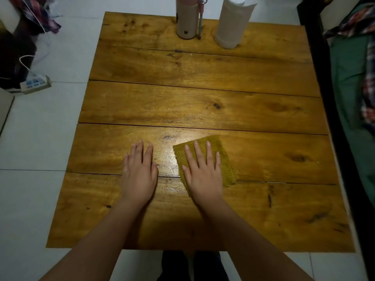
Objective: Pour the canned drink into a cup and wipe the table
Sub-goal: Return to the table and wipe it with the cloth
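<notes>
while no writing reads, both hands lie flat: right hand [203,171] pressing cloth [221,159], left hand [140,173] on table [203,98].

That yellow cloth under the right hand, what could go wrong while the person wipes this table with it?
Three possible risks:
1. The right hand presses flat on the yellow cloth without gripping it, so the cloth may bunch or slip out.
2. A long stroke toward the far edge could knock over the beige bottle or the paper roll standing there.
3. The wooden table has gaps between planks, so liquid might be pushed into them.
</notes>
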Action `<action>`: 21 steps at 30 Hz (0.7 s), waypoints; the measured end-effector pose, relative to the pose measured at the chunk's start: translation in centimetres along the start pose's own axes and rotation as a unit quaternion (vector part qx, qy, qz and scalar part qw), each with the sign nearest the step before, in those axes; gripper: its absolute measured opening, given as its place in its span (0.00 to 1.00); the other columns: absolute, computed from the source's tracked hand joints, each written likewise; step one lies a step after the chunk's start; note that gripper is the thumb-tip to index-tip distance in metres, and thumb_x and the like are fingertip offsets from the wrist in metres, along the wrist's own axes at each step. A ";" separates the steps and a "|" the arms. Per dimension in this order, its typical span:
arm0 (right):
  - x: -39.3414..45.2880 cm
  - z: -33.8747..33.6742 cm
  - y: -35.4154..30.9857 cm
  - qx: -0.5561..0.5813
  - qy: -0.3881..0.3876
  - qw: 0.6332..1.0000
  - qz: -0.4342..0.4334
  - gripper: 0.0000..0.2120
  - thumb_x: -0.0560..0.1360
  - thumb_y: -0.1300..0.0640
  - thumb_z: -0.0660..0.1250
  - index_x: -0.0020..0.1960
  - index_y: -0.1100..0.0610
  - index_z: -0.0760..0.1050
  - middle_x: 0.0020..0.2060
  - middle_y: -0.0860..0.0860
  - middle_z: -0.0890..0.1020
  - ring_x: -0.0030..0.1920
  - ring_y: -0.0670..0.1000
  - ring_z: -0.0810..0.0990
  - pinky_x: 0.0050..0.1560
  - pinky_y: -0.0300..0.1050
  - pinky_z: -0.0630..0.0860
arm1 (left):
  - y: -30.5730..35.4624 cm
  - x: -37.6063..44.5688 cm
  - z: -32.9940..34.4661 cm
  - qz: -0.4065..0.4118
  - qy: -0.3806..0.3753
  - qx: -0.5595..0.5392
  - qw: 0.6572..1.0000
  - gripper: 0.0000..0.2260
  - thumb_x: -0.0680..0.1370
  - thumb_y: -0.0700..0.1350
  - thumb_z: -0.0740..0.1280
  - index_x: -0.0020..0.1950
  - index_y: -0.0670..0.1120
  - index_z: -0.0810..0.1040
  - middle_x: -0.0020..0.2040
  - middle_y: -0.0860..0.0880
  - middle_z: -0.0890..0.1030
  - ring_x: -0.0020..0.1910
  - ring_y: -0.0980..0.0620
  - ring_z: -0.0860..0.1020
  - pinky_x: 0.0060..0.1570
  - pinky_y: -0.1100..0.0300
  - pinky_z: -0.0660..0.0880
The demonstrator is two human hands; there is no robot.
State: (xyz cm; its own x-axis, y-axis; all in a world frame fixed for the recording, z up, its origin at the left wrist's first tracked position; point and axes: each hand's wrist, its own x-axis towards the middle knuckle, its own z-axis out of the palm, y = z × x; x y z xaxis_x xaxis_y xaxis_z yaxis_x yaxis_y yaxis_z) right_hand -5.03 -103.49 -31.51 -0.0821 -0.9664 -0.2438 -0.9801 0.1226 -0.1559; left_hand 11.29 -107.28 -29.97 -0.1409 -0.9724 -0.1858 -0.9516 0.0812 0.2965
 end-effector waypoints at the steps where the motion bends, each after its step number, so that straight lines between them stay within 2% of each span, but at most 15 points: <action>1: -0.3 -0.1 0.9 0.003 -0.003 1.000 0.014 0.28 0.77 0.39 0.34 0.75 0.47 0.43 0.75 0.50 0.46 0.74 0.58 0.39 0.71 0.58 0.39 | 0.1 0.0 -0.1 -0.003 -0.001 0.000 1.000 0.23 0.81 0.47 0.54 0.75 0.47 0.56 0.77 0.45 0.52 0.76 0.47 0.48 0.73 0.52 0.43; 4: -0.8 -0.5 4.5 0.014 -0.004 0.997 0.082 0.29 0.75 0.37 0.30 0.74 0.45 0.37 0.74 0.49 0.39 0.73 0.57 0.33 0.71 0.56 0.34 | 0.4 0.0 -0.3 -0.006 -0.003 -0.004 1.000 0.23 0.81 0.46 0.54 0.75 0.46 0.55 0.77 0.44 0.52 0.76 0.47 0.48 0.73 0.52 0.42; 8: -1.2 -1.7 9.9 0.019 0.009 0.980 0.196 0.27 0.77 0.38 0.37 0.74 0.44 0.36 0.75 0.50 0.40 0.73 0.57 0.34 0.72 0.58 0.37 | 0.6 0.0 -0.1 -0.017 -0.002 -0.004 1.000 0.23 0.81 0.46 0.55 0.75 0.46 0.56 0.77 0.44 0.53 0.76 0.46 0.49 0.73 0.50 0.43; 12: -0.2 -2.6 11.3 0.036 -0.006 0.971 0.235 0.27 0.79 0.41 0.41 0.74 0.45 0.36 0.75 0.51 0.40 0.74 0.58 0.34 0.71 0.58 0.36 | 0.8 0.2 0.3 -0.022 0.009 -0.005 1.000 0.23 0.80 0.45 0.55 0.75 0.44 0.58 0.76 0.43 0.55 0.76 0.45 0.50 0.73 0.49 0.44; 16: 1.2 -2.6 9.2 0.059 -0.001 0.975 0.216 0.27 0.79 0.42 0.41 0.74 0.46 0.36 0.75 0.50 0.39 0.73 0.57 0.33 0.71 0.59 0.34 | 1.0 0.3 0.5 -0.029 0.020 -0.011 0.999 0.22 0.80 0.44 0.56 0.74 0.43 0.60 0.76 0.41 0.57 0.76 0.43 0.52 0.73 0.49 0.44; 21: 2.4 -2.5 3.8 0.039 -0.028 0.994 0.103 0.27 0.79 0.42 0.40 0.73 0.46 0.32 0.73 0.49 0.33 0.72 0.57 0.30 0.69 0.58 0.31 | 0.8 0.4 0.7 -0.024 0.024 -0.004 0.999 0.22 0.80 0.43 0.57 0.73 0.43 0.61 0.75 0.40 0.58 0.75 0.43 0.53 0.72 0.48 0.45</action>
State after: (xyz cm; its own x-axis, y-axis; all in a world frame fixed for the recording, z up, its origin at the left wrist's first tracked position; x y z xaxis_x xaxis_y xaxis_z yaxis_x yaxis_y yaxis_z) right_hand -9.42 -105.87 -30.32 -0.2672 -0.9052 -0.3304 -0.9266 0.3355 -0.1698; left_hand 10.24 -107.41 -30.45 -0.0815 -0.9845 -0.1554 -0.9545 0.0322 0.2966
